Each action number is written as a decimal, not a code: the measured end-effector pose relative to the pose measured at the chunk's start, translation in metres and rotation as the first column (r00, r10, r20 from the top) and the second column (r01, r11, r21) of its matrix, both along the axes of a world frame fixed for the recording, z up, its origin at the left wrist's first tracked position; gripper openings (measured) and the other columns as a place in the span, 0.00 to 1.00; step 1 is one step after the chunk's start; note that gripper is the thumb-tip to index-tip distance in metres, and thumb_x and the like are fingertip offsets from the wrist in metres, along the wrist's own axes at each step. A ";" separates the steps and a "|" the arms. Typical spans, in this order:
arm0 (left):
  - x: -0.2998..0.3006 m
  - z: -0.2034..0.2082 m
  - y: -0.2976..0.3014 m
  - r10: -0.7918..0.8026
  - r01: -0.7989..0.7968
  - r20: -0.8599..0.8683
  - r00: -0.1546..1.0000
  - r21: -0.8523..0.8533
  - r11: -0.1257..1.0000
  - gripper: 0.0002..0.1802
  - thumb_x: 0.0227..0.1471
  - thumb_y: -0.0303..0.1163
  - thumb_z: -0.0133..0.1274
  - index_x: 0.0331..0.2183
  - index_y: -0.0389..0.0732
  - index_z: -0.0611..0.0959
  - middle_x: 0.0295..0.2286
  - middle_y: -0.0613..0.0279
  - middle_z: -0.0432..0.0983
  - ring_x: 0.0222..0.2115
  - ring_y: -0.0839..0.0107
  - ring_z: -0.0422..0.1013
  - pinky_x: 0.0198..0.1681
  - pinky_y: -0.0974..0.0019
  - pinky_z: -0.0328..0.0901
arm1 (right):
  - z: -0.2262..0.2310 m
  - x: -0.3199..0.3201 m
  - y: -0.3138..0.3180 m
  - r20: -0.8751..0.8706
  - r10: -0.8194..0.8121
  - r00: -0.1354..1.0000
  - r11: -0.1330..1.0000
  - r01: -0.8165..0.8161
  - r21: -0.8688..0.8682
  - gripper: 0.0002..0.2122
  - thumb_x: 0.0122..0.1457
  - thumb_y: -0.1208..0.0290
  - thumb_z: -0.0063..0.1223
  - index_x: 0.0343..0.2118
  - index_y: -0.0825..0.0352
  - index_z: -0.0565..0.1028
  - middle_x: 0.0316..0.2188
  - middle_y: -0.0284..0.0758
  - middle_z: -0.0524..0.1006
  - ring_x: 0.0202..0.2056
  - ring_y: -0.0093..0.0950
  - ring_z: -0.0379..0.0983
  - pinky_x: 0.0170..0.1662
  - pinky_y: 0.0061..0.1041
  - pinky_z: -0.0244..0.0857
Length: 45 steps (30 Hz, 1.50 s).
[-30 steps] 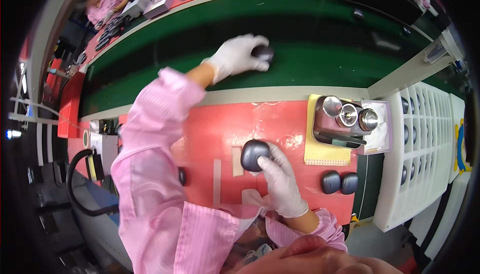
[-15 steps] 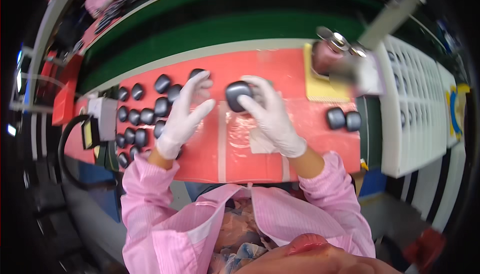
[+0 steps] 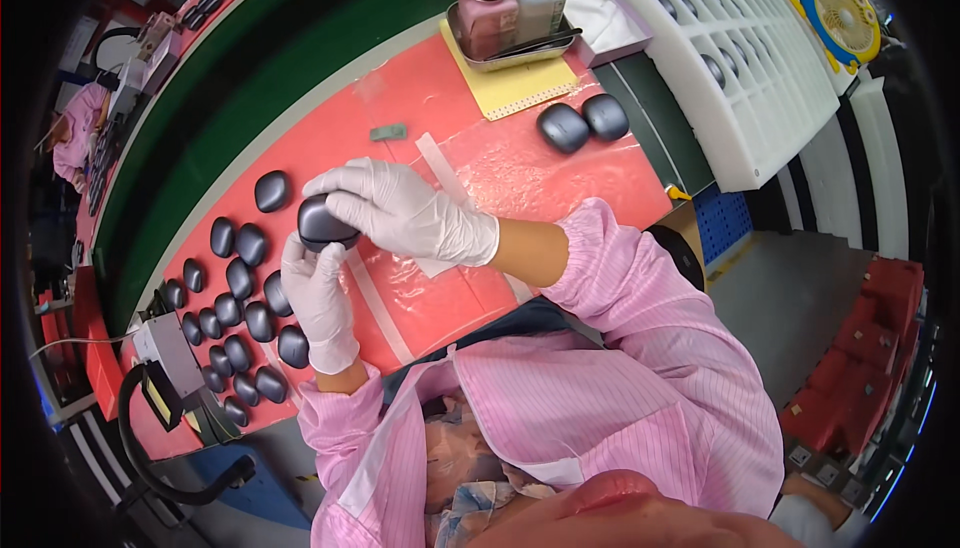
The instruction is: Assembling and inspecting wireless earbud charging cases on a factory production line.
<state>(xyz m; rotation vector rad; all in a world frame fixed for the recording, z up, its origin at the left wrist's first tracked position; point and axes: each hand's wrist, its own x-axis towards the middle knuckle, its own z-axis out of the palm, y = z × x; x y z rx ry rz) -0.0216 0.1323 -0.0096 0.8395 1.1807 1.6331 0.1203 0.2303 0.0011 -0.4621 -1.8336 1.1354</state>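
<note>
A glossy dark grey rounded case (image 3: 324, 225) is lifted above the red table mat, between my two white-gloved hands. My right hand (image 3: 405, 210) reaches over it from the right, fingers closed across its top and far side. From below, my left hand (image 3: 325, 308) meets its lower edge with curled fingers and thumb. The left fingertips are partly hidden by the case. Close by on the left lie several similar dark cases (image 3: 239, 278), and one lone case (image 3: 271, 191) sits just beyond my hands. Two more cases (image 3: 563, 129) rest side by side at the right.
A metal tray (image 3: 520, 60) with two pump-top bottles (image 3: 487, 13) stands on a yellow pad (image 3: 490, 88). Right of it are a shallow box (image 3: 612, 28) and a white foam tray (image 3: 715, 78) with slots. A small green piece (image 3: 388, 132) lies on the mat. A lamp (image 3: 165, 393) stands left.
The view has turned rightward. The case in my right hand has come to my left hand, which was empty and spread and now closes on its lower edge.
</note>
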 end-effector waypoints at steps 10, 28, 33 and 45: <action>-0.001 0.005 -0.004 0.012 -0.011 0.063 0.998 -0.024 1.000 0.18 0.44 0.27 0.63 0.37 0.36 0.74 0.34 0.64 0.75 0.34 0.78 0.71 0.40 0.74 0.66 | 0.005 -0.002 -0.005 0.068 -0.109 0.992 0.977 0.094 0.193 0.14 0.58 0.69 0.46 0.46 0.65 0.71 0.31 0.43 0.73 0.34 0.41 0.70 0.41 0.34 0.64; -0.002 -0.004 -0.008 -0.174 0.194 0.125 0.977 -0.165 0.967 0.44 0.33 0.28 0.70 0.53 0.36 0.68 0.45 0.63 0.72 0.45 0.72 0.70 0.49 0.69 0.65 | -0.009 0.002 0.003 0.037 -0.126 0.991 0.975 0.117 0.188 0.07 0.54 0.69 0.46 0.31 0.66 0.68 0.28 0.38 0.69 0.29 0.37 0.69 0.29 0.34 0.64; 0.004 0.007 -0.004 -0.269 0.288 0.224 0.937 -0.057 0.956 0.36 0.45 0.41 0.61 0.52 0.35 0.68 0.47 0.58 0.70 0.47 0.65 0.69 0.51 0.58 0.63 | -0.007 0.004 0.003 0.093 -0.145 0.985 0.974 0.126 0.187 0.07 0.59 0.68 0.42 0.32 0.66 0.69 0.27 0.38 0.71 0.29 0.38 0.69 0.30 0.34 0.64; -0.003 -0.019 0.000 -0.487 0.556 0.557 0.673 0.054 0.830 0.27 0.55 0.46 0.47 0.49 0.37 0.70 0.38 0.53 0.75 0.34 0.61 0.74 0.37 0.63 0.70 | 0.009 0.001 0.001 0.288 -0.102 0.952 0.836 -0.075 0.544 0.12 0.48 0.66 0.47 0.35 0.68 0.70 0.31 0.39 0.74 0.30 0.37 0.70 0.35 0.34 0.63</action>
